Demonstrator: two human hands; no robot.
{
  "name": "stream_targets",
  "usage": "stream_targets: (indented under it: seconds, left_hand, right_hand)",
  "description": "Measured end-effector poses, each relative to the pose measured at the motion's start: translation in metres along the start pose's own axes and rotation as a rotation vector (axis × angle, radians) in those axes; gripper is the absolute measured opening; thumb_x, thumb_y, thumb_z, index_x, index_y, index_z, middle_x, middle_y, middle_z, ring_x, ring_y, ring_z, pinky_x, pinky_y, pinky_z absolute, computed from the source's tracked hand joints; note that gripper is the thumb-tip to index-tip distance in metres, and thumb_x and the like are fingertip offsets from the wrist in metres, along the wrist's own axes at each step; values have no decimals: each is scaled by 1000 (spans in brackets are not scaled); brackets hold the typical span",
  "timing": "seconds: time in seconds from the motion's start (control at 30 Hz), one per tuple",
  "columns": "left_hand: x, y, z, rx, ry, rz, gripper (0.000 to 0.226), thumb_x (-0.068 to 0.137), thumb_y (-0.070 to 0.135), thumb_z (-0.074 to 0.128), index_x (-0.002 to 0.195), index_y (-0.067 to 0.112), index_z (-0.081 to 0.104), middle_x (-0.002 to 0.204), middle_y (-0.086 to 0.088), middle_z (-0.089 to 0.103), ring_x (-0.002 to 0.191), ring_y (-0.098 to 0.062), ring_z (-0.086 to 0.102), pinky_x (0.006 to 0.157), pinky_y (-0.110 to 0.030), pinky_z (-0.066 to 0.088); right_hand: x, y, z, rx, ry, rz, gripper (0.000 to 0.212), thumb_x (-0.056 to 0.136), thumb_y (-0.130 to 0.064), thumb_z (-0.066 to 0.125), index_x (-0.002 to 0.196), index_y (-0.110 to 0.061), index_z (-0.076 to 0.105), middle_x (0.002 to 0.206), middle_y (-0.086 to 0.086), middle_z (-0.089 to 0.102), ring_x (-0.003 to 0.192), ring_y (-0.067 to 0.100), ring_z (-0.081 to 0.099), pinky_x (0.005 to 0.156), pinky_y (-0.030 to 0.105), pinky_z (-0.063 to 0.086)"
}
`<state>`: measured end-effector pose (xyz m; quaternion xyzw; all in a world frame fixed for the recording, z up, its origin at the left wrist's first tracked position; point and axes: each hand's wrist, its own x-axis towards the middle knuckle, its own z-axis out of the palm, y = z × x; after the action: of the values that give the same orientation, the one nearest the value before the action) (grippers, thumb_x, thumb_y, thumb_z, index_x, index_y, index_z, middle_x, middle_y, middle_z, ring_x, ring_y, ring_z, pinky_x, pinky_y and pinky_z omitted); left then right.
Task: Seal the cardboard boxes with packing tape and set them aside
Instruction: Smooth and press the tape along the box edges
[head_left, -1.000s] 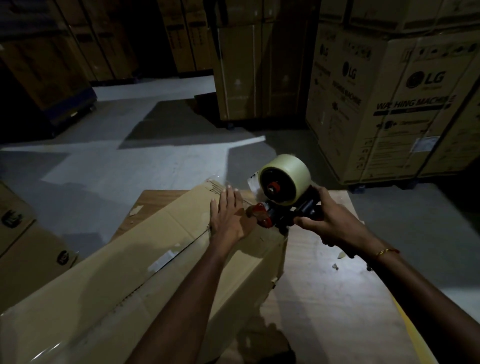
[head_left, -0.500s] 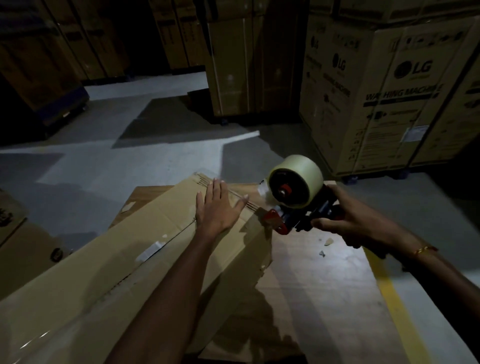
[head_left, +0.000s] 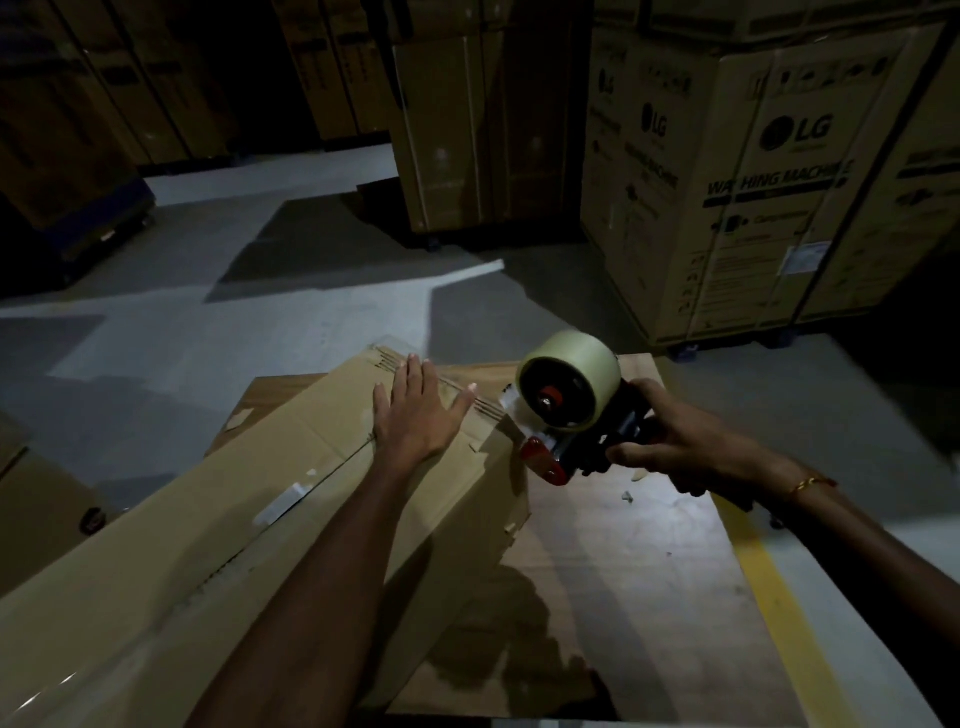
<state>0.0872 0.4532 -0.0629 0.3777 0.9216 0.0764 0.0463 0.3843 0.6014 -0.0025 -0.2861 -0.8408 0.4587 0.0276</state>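
Cardboard is giving slightly under my left hand, which is lying flat with straight fingers on the far end of the long box, pinning the flaps together beside the centre seam. My right hand is gripping the handle of the tape dispenser, its red mouth just off the box's far right corner. To do this well, I judge I should be keeping the flaps pressed level and pulling the tape taut, low and straight along the seam. The box is lying slantwise across the wooden tabletop, running from near left to far, under my left arm, with the dispenser just to its right.
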Motion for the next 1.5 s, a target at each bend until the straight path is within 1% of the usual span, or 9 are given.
stream_targets:
  seconds: [0.17, 0.27, 0.33, 0.5, 0.63, 0.93, 1.17, 1.33, 1.5]
  left_hand:
    - [-6, 9, -5, -68, -20, -3, 82, 101, 69, 18, 162, 15, 10, 170, -7, -6, 156, -25, -9, 125, -50, -4]
    - [-18, 34, -26, -345, 65, 86, 53, 108, 50, 27, 131, 15, 60, 153, -17, 44, 145, -33, 35, 116, -49, 31]
    - [-30, 55, -50, -742, -33, 68, 58, 103, 61, 34, 105, 15, 69, 120, -13, 67, 115, -32, 61, 98, -45, 49]
    - [-32, 92, -87, -768, -450, 112, 99, 68, 94, 50, 138, 25, 52, 125, -2, 61, 104, -23, 64, 82, -40, 59]
    - [-23, 105, -77, -792, -401, 77, 80, 69, 78, 65, 130, 28, 52, 120, -6, 62, 101, -27, 67, 86, -49, 60]
    - [-11, 121, -83, -661, -414, 157, 54, 91, 60, 61, 132, 28, 51, 119, -6, 59, 99, -25, 64, 90, -47, 58]
    - [-18, 106, -91, -699, -458, 263, 49, 95, 47, 65, 138, 32, 47, 119, 0, 53, 99, -17, 59, 77, -36, 59]
    - [-31, 85, -91, -829, -481, 275, 50, 92, 40, 71, 135, 40, 46, 127, -5, 51, 109, -28, 61, 89, -49, 60]
    - [-47, 65, -84, -935, -495, 280, 64, 87, 35, 77, 140, 41, 42, 129, -17, 51, 105, -35, 64, 77, -39, 61]
  right_hand:
    - [4, -4, 5, -90, 5, -6, 73, 85, -45, 76, 140, -33, 31, 108, 4, 67, 60, 23, 61, 47, 29, 48]
    - [7, -8, 5, -110, -8, 7, 67, 90, -39, 73, 141, -31, 31, 109, 4, 67, 59, 20, 59, 48, 30, 48]
    - [8, -13, 4, -128, -20, 14, 67, 90, -38, 73, 141, -31, 31, 109, 4, 67, 59, 21, 58, 48, 31, 49]
    - [12, -16, 3, -126, -32, 35, 65, 92, -35, 72, 143, -30, 31, 113, 5, 65, 60, 21, 58, 47, 29, 48]
    - [11, -18, 6, -27, -61, 79, 61, 95, -32, 70, 142, -30, 31, 112, 13, 64, 64, 21, 53, 48, 28, 46]
    - [8, -27, 2, 31, -116, 153, 59, 94, -35, 70, 139, -23, 35, 95, 16, 58, 59, 18, 50, 49, 30, 45]
    - [2, -29, 19, -214, 35, 100, 61, 93, -38, 70, 138, -23, 32, 103, 7, 65, 66, 21, 61, 54, 35, 56]
    - [-4, -35, 35, -415, 184, 28, 66, 90, -43, 73, 138, -26, 31, 103, -7, 64, 62, 7, 53, 48, 19, 37]
    - [-16, -41, 55, -669, 316, 0, 69, 94, -44, 67, 145, -21, 25, 88, -3, 49, 60, 10, 40, 47, 23, 25]
